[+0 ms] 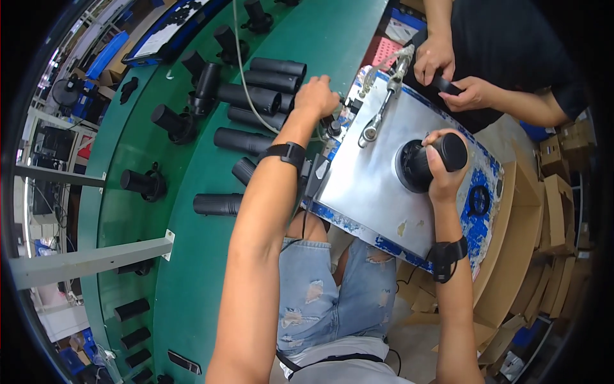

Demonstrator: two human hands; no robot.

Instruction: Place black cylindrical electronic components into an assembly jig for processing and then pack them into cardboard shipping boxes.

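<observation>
My right hand (pixel 441 169) is wrapped round a black cylindrical part with a wide round flange (pixel 409 168). It is tilted, with the flange resting on a metal-topped work stand (pixel 358 185). My left hand (pixel 316 97) reaches over the stand's far left corner, fingers curled. Whatever is in its grasp is hidden. Small black and metal fittings (pixel 334 127) sit right beside it. A metal lever tool (pixel 377 118) with a ring end lies over the plate. Ribbed black tubes (pixel 246 141) lie on the green bench (pixel 192 256) next to my left forearm.
Across the stand, another person's hands (pixel 464 93) hold a small black part. A black ring (pixel 478 200) lies at the stand's right side, near cardboard boxes (pixel 518 217). Several flanged black parts (pixel 173 125) stand along the green bench's left. A thin hose (pixel 242 70) hangs over the tubes.
</observation>
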